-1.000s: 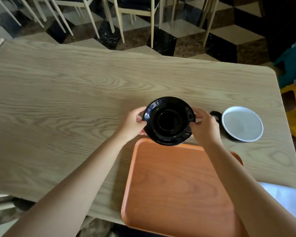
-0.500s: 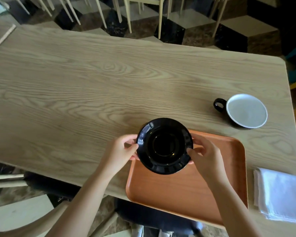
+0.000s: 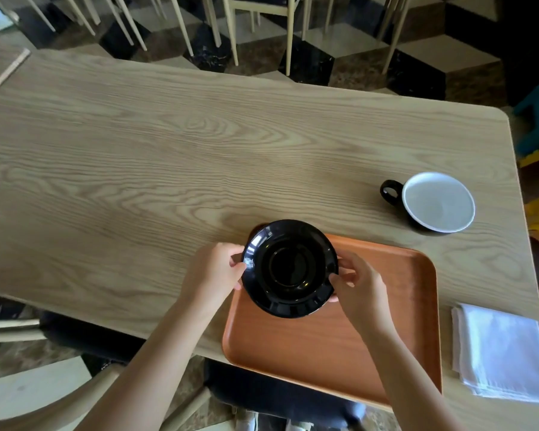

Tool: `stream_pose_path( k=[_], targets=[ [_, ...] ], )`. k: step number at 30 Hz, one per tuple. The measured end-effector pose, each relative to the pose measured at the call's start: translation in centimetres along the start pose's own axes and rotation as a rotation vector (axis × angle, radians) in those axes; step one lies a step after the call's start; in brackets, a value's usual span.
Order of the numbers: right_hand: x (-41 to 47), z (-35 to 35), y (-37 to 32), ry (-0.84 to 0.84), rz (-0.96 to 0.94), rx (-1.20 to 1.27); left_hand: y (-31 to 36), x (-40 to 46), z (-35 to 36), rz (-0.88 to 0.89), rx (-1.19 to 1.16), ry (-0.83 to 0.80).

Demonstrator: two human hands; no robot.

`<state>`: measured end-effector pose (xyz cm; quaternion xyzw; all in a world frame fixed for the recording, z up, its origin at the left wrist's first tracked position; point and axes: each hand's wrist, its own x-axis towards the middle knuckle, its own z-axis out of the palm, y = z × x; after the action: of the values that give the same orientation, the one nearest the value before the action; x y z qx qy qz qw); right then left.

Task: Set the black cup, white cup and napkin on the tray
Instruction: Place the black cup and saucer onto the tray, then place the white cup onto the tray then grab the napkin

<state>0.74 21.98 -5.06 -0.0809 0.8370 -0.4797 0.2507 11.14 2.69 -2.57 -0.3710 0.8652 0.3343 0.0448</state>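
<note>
Both my hands hold a glossy black cup on its black saucer [image 3: 290, 269] over the far left corner of the orange tray [image 3: 402, 321]. My left hand [image 3: 213, 272] grips the saucer's left rim and my right hand [image 3: 360, 286] grips its right rim. I cannot tell whether the saucer touches the tray. A cup with a white inside, black outside and black handle [image 3: 437, 202] stands on the table beyond the tray to the right. A folded white napkin [image 3: 504, 353] lies on the table just right of the tray.
The light wooden table [image 3: 168, 150] ends close to my body, and the tray overhangs its near edge. Pale wooden chairs [image 3: 262, 14] stand on a chequered floor beyond the far edge. A dark chair seat [image 3: 84, 337] shows below the near edge.
My hands have carried the black cup and saucer from the table beyond the tray towards me, over the tray's far left corner. The view has shifted, so the napkin shows fully.
</note>
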Motion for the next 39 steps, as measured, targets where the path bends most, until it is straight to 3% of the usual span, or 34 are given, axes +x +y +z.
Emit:
stream_pose_path(
  k=[3, 10, 14, 18, 25, 29, 32, 36, 39],
  targets=[
    [0.0, 0.0, 0.1, -0.017, 0.004, 0.003, 0.0, 0.4, -0.3, -0.009, -0.016, -0.007],
    [0.1, -0.2, 0.3, -0.032, -0.001, -0.003, -1.3, 0.8, 0.0, -0.182, -0.356, -0.069],
    [0.2, -1.2, -0.3, -0.122, -0.001, -0.048, -1.4, 1.0, -0.4, -0.172, -0.297, -0.119],
    [0.8, -4.2, -1.8, -0.136, -0.082, -0.188, 1.0, 2.2, -1.5, -0.021, 0.021, -0.027],
    [3.1, -11.5, -4.0, 0.012, -0.185, -0.346, 11.1, 4.2, -0.2, 0.356, 0.087, 0.038],
    [4.4, -14.7, -3.3, 0.204, -0.279, -0.541, 15.6, 5.1, 2.6, 0.652, 0.094, 0.124],
    [5.4, -15.6, -1.8, 0.229, -0.361, -0.729, 17.2, 6.2, 5.6, 0.821, 0.224, 0.092],
    [7.0, -15.8, 0.6, 0.154, -0.361, -0.839, 17.9, 7.6, 8.8, 0.942, 0.396, 0.044],
    [7.6, -15.8, 1.5, 0.118, -0.307, -0.755, 18.3, 8.2, 10.2, 0.890, 0.478, 0.001]
  ],
)
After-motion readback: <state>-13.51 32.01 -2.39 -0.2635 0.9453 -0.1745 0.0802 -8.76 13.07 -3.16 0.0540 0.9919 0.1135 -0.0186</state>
